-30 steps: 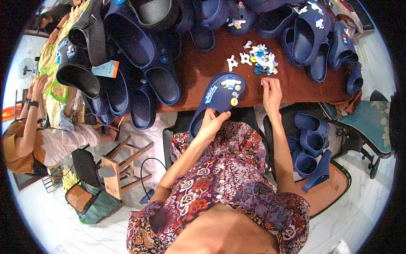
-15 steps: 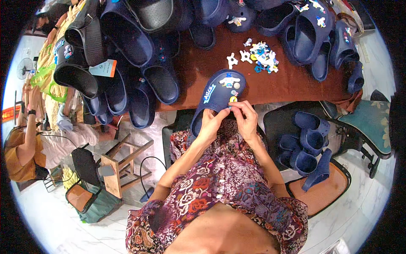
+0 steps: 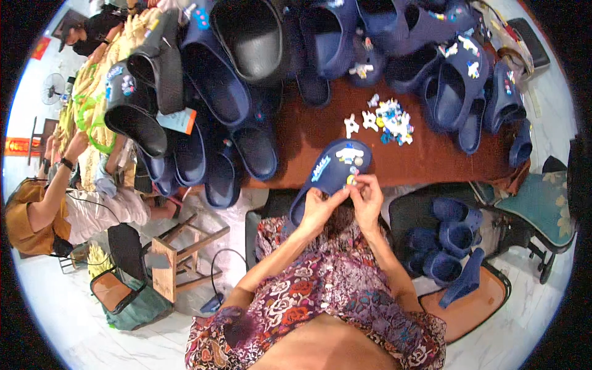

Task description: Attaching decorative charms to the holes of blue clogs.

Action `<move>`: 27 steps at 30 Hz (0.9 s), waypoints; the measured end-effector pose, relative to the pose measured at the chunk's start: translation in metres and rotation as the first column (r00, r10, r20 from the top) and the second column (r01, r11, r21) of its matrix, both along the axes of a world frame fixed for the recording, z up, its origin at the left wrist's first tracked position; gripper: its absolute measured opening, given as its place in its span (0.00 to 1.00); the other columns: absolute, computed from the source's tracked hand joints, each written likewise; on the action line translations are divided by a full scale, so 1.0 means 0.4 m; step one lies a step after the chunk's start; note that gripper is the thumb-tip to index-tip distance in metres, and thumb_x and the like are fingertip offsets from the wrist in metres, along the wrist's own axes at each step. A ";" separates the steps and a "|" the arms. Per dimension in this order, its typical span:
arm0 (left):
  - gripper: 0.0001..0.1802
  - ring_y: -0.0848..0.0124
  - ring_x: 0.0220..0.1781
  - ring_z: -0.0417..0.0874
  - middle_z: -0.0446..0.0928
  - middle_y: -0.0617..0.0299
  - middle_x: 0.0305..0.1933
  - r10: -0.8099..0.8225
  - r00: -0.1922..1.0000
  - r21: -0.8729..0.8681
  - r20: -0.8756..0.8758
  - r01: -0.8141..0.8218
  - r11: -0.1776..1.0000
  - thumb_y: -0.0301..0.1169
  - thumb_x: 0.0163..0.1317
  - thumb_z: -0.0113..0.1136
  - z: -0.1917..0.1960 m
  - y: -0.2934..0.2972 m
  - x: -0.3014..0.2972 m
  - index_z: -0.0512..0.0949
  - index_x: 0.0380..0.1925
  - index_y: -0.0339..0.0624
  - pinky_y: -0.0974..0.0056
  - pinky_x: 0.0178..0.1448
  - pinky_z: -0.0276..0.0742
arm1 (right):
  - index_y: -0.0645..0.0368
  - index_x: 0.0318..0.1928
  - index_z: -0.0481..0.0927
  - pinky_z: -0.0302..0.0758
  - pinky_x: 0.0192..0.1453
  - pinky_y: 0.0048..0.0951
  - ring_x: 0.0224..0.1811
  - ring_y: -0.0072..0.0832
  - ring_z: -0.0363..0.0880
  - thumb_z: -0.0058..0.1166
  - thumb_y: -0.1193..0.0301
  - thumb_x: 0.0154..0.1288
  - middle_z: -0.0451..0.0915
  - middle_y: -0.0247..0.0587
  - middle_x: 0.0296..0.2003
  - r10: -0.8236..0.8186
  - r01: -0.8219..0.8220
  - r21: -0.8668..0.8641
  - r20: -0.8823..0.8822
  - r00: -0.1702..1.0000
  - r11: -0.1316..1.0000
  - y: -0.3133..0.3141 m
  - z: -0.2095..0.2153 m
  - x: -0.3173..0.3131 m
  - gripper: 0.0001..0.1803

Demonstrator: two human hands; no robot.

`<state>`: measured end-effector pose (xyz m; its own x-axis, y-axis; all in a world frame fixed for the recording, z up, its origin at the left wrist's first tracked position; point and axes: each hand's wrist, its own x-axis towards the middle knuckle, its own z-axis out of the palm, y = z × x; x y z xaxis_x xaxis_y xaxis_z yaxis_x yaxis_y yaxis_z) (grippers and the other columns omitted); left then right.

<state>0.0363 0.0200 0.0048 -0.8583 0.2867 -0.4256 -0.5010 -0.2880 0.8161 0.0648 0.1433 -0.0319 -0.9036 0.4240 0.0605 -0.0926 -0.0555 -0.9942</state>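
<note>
The left hand [image 3: 316,213] holds the dark blue clog [image 3: 333,175] at its opening, in the middle of the frame; the right hand [image 3: 368,203], which one second ago is apart near the charm pile [image 3: 393,123], is now beside the left thumb, at the clog's right edge; its fingers are narrow, but one cannot tell if a piece is between them; clog and brown tablecloth [image 3: 296,148] now appear lower in the frame.
</note>
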 end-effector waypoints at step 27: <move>0.16 0.74 0.42 0.82 0.84 0.59 0.42 0.075 0.971 -0.238 -0.226 -0.130 0.962 0.30 0.56 0.67 -0.060 0.008 0.027 0.82 0.42 0.31 0.66 0.50 0.77 | 0.58 0.37 0.73 0.66 0.29 0.17 0.25 0.13 0.67 0.52 0.71 0.73 0.71 0.26 0.24 -0.049 0.062 -0.124 0.105 0.993 0.990 0.024 0.017 0.045 0.05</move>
